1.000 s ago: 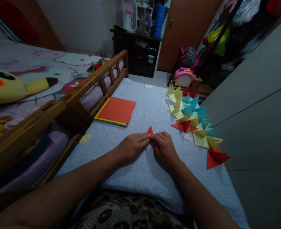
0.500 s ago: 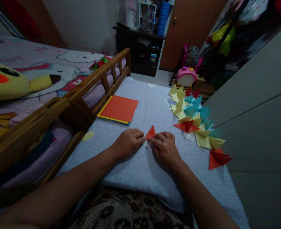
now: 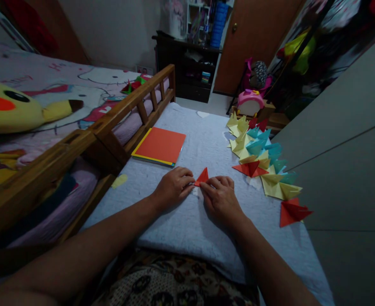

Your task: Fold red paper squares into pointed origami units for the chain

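Note:
A small red-orange piece of folded paper (image 3: 202, 176) lies on the pale blue cloth between my two hands, its pointed tip facing away from me. My left hand (image 3: 175, 187) has its fingers curled, with the fingertips at the paper's left corner. On the other side, my right hand (image 3: 221, 193) pinches the lower right edge of the paper between bent fingers. The paper's near edge is partly hidden by my fingers. Beyond my left hand lies a stack of square paper (image 3: 162, 145), an orange sheet on top and yellow showing along its edge.
Several folded paper cranes (image 3: 251, 144) in yellow, blue and red stand in rows at the right. A red folded crane (image 3: 293, 211) sits nearest me there. A wooden bed rail (image 3: 136, 100) runs along the left, with a yellow plush toy (image 3: 12, 106) behind it.
My left fingers have shifted slightly at the paper's left corner, and more of the paper's lower edge shows. My right hand stays almost in place. The view has moved a little.

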The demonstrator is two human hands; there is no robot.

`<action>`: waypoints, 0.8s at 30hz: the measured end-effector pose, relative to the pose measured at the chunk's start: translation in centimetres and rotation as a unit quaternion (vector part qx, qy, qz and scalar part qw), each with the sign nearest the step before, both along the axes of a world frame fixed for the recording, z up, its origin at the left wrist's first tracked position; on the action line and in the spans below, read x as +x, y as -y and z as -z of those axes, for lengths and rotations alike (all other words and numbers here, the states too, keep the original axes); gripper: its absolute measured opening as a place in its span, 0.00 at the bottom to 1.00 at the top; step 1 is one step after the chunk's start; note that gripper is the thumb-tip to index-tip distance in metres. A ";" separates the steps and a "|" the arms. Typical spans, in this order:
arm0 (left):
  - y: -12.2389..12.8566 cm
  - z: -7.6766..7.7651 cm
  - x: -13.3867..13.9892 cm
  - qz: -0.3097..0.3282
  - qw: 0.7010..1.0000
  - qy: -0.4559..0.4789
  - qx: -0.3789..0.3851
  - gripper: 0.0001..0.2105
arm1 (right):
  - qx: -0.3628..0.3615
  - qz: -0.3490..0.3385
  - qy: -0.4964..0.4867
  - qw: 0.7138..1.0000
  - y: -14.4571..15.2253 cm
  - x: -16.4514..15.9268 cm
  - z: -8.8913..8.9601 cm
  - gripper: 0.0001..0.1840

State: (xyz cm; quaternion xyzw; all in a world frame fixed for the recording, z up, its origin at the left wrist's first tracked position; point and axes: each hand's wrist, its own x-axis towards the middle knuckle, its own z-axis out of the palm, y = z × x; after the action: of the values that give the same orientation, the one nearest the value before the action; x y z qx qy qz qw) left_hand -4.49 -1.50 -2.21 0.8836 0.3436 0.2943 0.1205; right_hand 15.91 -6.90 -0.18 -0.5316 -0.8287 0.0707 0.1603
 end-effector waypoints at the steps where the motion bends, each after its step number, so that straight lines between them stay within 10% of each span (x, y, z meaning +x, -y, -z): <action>1: -0.1 0.0 0.3 -0.003 1.000 -0.002 -0.003 0.04 | 0.002 0.001 0.000 1.000 0.0 0.0 0.0 0.15; 24: -1.2 0.4 1.4 -0.024 0.994 0.001 -0.103 0.03 | 0.022 -0.005 0.059 0.998 0.5 -0.1 0.2 0.15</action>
State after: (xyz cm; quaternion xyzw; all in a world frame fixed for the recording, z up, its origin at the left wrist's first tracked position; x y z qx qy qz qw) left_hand -3.13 -0.27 -2.57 0.8575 0.3934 0.2613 0.2039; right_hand 15.80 -7.39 -0.35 -0.5271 -0.8407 0.0215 0.1222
